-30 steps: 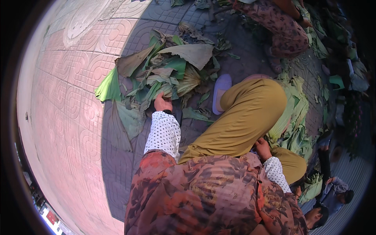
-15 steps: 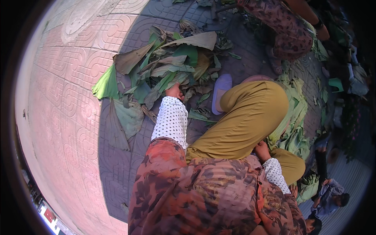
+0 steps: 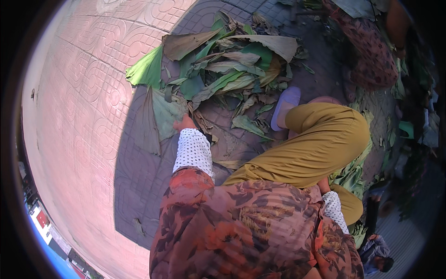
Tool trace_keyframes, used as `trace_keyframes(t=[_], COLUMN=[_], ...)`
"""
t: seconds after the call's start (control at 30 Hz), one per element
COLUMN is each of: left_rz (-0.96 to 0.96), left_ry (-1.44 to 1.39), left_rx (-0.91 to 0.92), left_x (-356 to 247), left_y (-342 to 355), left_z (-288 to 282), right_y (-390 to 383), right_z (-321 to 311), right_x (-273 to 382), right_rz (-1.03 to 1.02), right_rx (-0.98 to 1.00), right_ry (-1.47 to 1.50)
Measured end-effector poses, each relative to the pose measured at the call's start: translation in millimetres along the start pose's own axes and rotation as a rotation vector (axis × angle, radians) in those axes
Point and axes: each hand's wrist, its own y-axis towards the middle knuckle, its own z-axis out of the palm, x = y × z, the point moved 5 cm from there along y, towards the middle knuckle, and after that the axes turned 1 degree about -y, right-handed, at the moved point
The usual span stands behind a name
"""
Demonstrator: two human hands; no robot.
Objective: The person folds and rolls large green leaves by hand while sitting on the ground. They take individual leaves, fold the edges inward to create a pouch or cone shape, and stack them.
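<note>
My left hand (image 3: pixel 186 123), in a white polka-dot cuff, is low at the front edge of a leaf heap. Its fingers are closed at the edge of a pale green fan-shaped leaf (image 3: pixel 167 114) lying flat on the paving. Brown dried scraps (image 3: pixel 200 122) lie right beside the hand. The heap (image 3: pixel 237 67) mixes green and withered brown leaves, with a bright green leaf (image 3: pixel 146 69) sticking out at its left into the sun. My right hand (image 3: pixel 324 185) rests by my bent leg; the trousers hide its fingers.
Patterned paving (image 3: pixel 83 116) spreads to the left, part sunlit, part shaded. My foot in a lilac shoe (image 3: pixel 285 104) is right of the heap. Another person's patterned trouser leg (image 3: pixel 371 56) is at the far right. More leaves (image 3: pixel 353 174) lie beyond my knee.
My left hand has moved left and nearer, from the heap's front to the pale green leaf. My view has turned, so the heap appears further right. The right hand is more hidden.
</note>
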Motion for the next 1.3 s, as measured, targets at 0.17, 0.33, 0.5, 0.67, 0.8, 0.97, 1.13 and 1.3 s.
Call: trace_keyframes(t=[0.17, 0.33, 0.5, 0.67, 0.8, 0.97, 1.13, 1.3], left_rz=[-0.29, -0.559, -0.421, -0.421, -0.228, 0.104, 0.237, 0.265], left_ry=[-0.432, -0.549, -0.516, -0.868, -0.722, -0.741, -0.887, -0.835], left_rx=[0.461, 0.477, 0.402, 0.324, 0.146, 0.349, 0.611, 0.953], left_x=[-13.8, -3.9, -13.0, -3.3, -11.2, -142.2, -207.2, -217.5], left_y=[6.5, 26.5, -2.4, 25.1, 65.7, -14.2, -84.5, -184.3], left_z=[19.2, 51.8, 64.5, 33.6, -14.9, 50.0, 60.8, 102.4], right_y=[-6.4, -8.2, -7.5, -1.1, 11.8, -0.3, 4.7, 3.4], right_z=[-0.4, 7.1, 6.1, 26.4, 46.6, 24.5, 17.0, 6.4], right_x=[6.9, 9.5, 6.8, 11.9, 18.6, 44.8, 47.7, 44.2], right_rz=[0.002, 0.005, 0.011, -0.014, -0.06, -0.138, -0.187, -0.244], right_rx=[-0.022, -0.015, -0.032, 0.042, 0.117, 0.003, 0.037, 0.056], right_ry=[-0.053, -0.065, -0.098, -0.142, -0.189, -0.159, -0.177, -0.227])
